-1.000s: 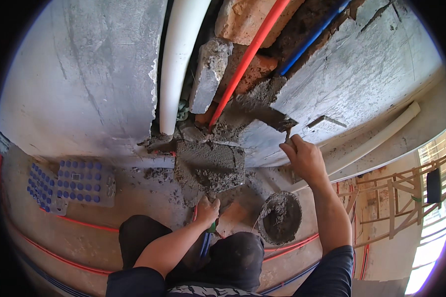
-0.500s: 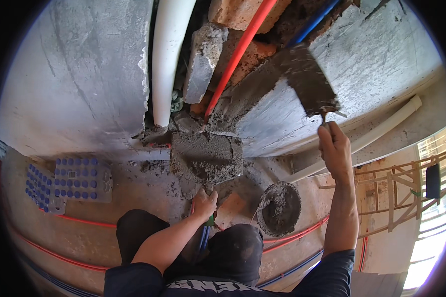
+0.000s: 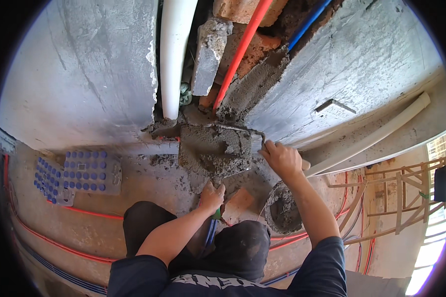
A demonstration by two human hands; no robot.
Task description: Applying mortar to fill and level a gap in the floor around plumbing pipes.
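My left hand [image 3: 212,197] is closed on the handle of a flat hawk [image 3: 239,173], held level in front of the wall. A mound of wet grey mortar [image 3: 198,151] covers the hawk, with a hollow pressed into it. My right hand [image 3: 284,159] grips a trowel [image 3: 260,132] by its handle, whose end shows past my palm. The trowel's blade lies nearly edge-on along the far rim of the hawk, against the mortar. Above it, fresh mortar [image 3: 255,86] fills part of a wall channel beside a red pipe [image 3: 243,49] and a blue pipe [image 3: 301,34].
A thick white pipe [image 3: 176,59] and broken bricks [image 3: 252,11] sit in the wall recess. Near my right knee stands a mortar bucket [image 3: 284,210], beside a loose brick [image 3: 238,203]. Blue-capped bottle packs [image 3: 86,171] are on the left; a wooden frame [image 3: 399,198] is at right.
My right hand has brought the trowel down and left from the wall to the hawk's far edge. The hawk stays in my left hand; the view has shifted slightly.
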